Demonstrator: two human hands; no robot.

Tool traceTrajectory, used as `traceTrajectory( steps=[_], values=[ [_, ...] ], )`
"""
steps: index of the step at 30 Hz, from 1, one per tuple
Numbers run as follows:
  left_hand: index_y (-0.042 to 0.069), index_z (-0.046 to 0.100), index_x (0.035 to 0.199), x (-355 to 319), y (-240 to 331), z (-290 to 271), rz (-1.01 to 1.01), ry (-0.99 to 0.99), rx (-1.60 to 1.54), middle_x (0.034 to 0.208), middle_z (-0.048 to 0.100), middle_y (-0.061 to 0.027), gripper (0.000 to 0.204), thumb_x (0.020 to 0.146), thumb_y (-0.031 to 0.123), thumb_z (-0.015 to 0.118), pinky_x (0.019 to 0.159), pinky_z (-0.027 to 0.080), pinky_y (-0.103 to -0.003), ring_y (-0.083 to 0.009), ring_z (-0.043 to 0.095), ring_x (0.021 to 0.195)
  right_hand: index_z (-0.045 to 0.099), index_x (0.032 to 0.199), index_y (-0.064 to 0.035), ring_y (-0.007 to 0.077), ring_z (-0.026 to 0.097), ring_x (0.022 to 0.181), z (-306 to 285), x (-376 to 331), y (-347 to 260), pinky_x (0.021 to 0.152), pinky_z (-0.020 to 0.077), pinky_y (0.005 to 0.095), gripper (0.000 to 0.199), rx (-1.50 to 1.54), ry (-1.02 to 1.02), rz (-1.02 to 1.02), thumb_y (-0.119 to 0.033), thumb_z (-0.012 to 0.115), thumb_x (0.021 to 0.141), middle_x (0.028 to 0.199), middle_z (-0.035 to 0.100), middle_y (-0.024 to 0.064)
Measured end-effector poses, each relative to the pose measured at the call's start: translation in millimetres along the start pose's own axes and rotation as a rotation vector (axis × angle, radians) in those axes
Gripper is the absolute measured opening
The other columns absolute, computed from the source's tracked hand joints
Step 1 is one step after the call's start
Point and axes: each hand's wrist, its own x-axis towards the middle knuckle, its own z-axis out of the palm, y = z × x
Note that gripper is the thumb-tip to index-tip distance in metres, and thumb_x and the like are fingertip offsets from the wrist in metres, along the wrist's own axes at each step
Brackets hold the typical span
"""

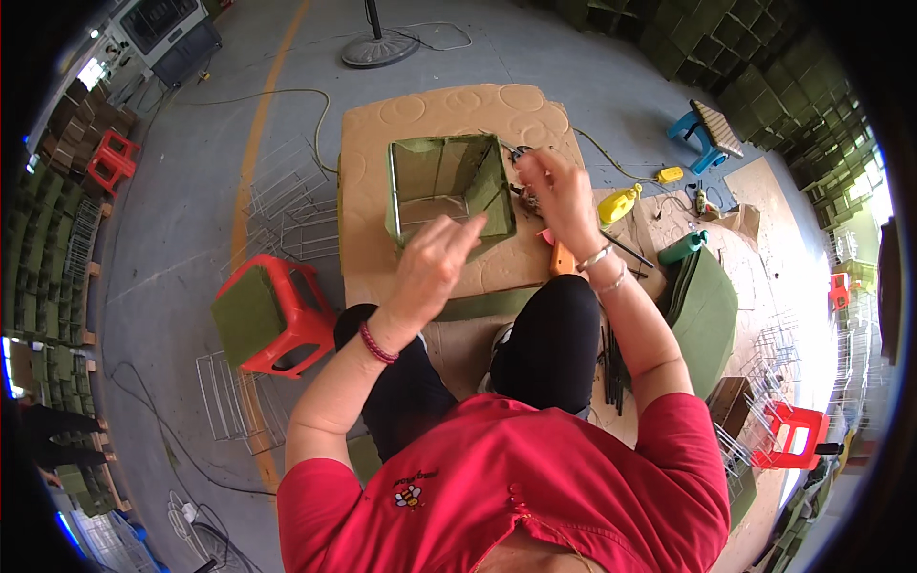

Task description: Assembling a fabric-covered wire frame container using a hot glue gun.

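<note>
A square, open-topped box (449, 145) of green sheet panels on a metal wire frame stands before me on a cardboard-covered worktop (368, 229). My left hand (437, 260) is at its near rim, fingers mostly curled, one finger reaching right across the near side. Whatever those fingers grip is hidden. Raised just right of the box, my right hand (562, 196) has its fingers bent together; anything pinched in them is too small to name. Small dark tools or scraps (523, 199) lie partly hidden between the box and this hand. An orange-handled object (562, 258) rests below my right wrist.
To the right are a yellow bottle (619, 204), a green bottle (682, 247), stacked green panels (705, 306) and dark rods (614, 368). A red stool (287, 315) with a green pad and wire frames (296, 215) stand left. A cable (320, 124) runs across the floor.
</note>
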Motion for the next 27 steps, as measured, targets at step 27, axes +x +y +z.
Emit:
traceTrajectory(
  steps=[27],
  values=[
    [-0.009,0.057,0.120,-12,65,43,0.175,-0.043,0.348,0.084,0.053,-0.0086,0.042,0.080,0.004,0.061,0.080,0.050,-0.033,-0.0213,0.054,0.082,0.064,0.076,-0.0012,0.0397,0.063,0.063,2,-3,36,0.060,0.0490,0.0489,0.032,-0.572,-0.129,-0.254,-0.028,0.058,0.092,0.063,0.061,0.0214]
  ],
)
